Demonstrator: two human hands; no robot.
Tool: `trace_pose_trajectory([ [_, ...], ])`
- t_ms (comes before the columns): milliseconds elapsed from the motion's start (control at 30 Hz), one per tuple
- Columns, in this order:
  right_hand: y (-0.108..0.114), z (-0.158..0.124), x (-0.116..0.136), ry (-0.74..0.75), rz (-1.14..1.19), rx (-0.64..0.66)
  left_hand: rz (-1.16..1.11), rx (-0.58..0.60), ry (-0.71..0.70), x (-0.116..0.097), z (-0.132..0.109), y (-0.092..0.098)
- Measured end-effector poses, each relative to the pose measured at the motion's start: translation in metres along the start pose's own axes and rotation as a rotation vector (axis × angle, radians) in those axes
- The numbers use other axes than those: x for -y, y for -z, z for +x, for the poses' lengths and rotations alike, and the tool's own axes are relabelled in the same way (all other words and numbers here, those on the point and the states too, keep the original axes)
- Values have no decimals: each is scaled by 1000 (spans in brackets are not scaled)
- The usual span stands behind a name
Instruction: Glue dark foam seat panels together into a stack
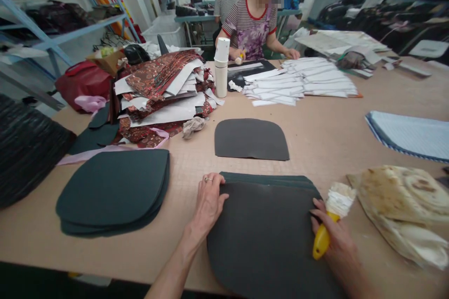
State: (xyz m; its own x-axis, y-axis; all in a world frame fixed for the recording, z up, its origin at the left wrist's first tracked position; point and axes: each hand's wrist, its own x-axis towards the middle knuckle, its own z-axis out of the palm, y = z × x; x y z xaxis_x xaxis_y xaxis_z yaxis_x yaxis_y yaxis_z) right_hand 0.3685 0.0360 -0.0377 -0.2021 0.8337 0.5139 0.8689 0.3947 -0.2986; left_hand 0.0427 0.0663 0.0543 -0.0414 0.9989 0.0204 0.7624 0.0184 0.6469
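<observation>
Our right hand [336, 247] is clenched round the yellow handle of a brush [329, 219], whose white bristles sit just off the right edge of the dark grey panel [266, 238]. That panel tops a stack lying directly under both hands. Our left hand [208, 201] rests flat and released on its far left corner. Just beyond the grip lies a single grey panel [250, 139], and to the left is a pile of panels [112, 191]. Stained paper [403, 205] sits right of the brush. Well beyond, a white tube [221, 67] stands upright, its contents hidden.
</observation>
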Motion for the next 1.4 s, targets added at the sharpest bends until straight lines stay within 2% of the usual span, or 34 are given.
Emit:
trace_pose_trajectory([
  [67, 0, 0, -1, -1, 21, -1, -115, -42, 70, 2, -4, -3],
  [233, -1, -5, -8, 40, -6, -13, -356, -139, 357, 12, -26, -10],
  [400, 1, -8, -12, 21, 1, 1, -423, -228, 422, 11, -39, -14],
  [600, 1, -12, -8, -106, 53, 28, -382, -281, 398, 14, -43, -24],
  [733, 3, -13, -8, -108, 96, 39, -311, -272, 351, 21, -48, -30],
  [900, 5, -14, -11, -117, 56, 109, -96, -264, 84, 26, -54, -33],
  [1000, 4, -17, -16, -112, 56, 124, 10, -290, -11, 27, -53, -33],
  [1233, -2, -16, -31, -106, 57, 124, -40, -333, 22, 31, -46, -33],
  [1400, -5, -16, -29, -139, 86, 113, -153, -280, 104, 32, -42, -31],
])
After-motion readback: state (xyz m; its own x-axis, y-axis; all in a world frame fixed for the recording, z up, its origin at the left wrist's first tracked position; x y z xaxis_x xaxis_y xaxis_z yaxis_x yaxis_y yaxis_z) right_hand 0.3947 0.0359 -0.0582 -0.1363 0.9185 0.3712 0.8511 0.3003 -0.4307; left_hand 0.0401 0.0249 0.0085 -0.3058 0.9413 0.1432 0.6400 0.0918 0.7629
